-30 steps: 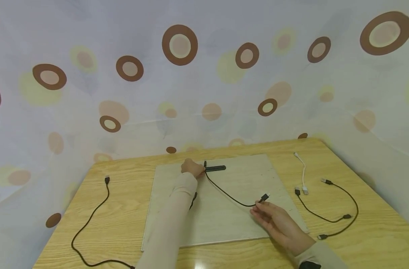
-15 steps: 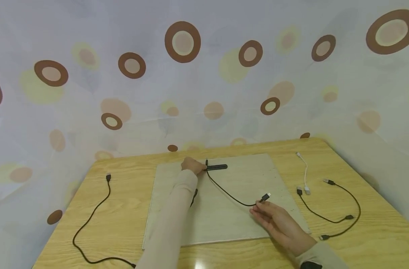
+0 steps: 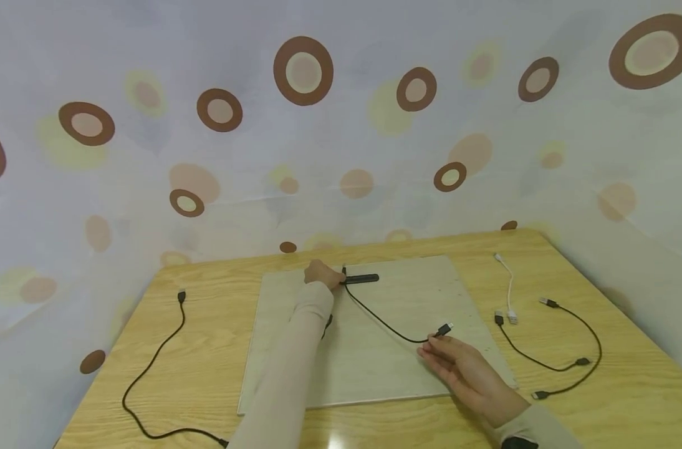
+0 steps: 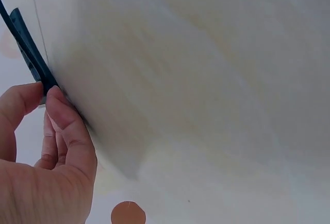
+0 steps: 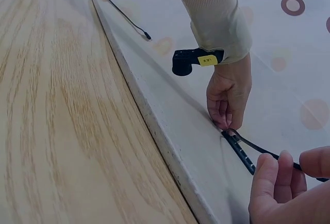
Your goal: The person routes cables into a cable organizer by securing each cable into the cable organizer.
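A thin black USB cable (image 3: 381, 323) spans between both hands over a pale board. My left hand (image 3: 321, 274) pinches it at the left end of a flat black cable-holder strip (image 3: 366, 279). One end of the cable (image 3: 344, 270) pokes out past the strip's far side. In the left wrist view, thumb and fingertips meet where strip (image 4: 25, 41) and cable overlap; whether they also grip the strip, I cannot tell. My right hand (image 3: 469, 370) holds the cable between thumb and fingers, just behind its black plug (image 3: 444, 329). Slots show along the strip (image 5: 241, 154) in the right wrist view.
The pale board (image 3: 374, 380) lies on a wooden table (image 3: 206, 355). A long black cable (image 3: 132, 390) curves at the left. On the right lie a white cable (image 3: 509, 290), a short black cable (image 3: 526, 352) and a curved black cable (image 3: 598, 346). A patterned cloth (image 3: 358, 143) hangs behind.
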Tool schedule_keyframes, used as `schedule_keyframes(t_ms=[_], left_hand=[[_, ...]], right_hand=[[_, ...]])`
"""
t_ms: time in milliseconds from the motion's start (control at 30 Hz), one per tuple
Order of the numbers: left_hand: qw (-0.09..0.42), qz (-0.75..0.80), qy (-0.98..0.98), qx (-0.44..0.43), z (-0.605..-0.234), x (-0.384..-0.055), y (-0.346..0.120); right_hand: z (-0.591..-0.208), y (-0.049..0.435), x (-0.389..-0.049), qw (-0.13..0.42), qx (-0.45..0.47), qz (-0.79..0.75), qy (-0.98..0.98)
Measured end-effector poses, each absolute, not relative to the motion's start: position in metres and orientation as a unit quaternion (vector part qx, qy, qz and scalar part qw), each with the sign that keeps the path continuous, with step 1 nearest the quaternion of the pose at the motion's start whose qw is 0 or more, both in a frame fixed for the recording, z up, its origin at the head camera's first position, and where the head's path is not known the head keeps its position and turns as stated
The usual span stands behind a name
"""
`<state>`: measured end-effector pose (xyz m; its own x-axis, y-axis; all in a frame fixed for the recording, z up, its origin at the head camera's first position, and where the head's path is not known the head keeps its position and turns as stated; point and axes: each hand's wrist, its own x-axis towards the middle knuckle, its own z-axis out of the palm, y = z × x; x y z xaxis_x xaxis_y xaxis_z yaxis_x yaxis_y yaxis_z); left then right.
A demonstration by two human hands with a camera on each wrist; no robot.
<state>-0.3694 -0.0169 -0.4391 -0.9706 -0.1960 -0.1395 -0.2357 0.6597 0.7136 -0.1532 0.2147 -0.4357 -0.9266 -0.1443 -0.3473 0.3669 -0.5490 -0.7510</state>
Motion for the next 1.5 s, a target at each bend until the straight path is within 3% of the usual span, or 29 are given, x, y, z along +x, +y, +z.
schedule_keyframes(t_ms=[467,767,1500], left_hand=[[0.041,0.389,0.914,-0.106,-0.445,-0.371,-0.017],[0.055,0.464,0.877,-0.115,-0.461,-0.375,-0.029],[0.084,0.505,0.856,-0.073,-0.443,-0.361,-0.031]], right_hand=[[-0.437,0.213,-0.149,0.15,0.104,-0.86,0.476],[-0.437,0.209,-0.142,0.144,0.125,-0.843,0.503],[-0.435,0.207,-0.141,0.141,0.126,-0.862,0.47]])
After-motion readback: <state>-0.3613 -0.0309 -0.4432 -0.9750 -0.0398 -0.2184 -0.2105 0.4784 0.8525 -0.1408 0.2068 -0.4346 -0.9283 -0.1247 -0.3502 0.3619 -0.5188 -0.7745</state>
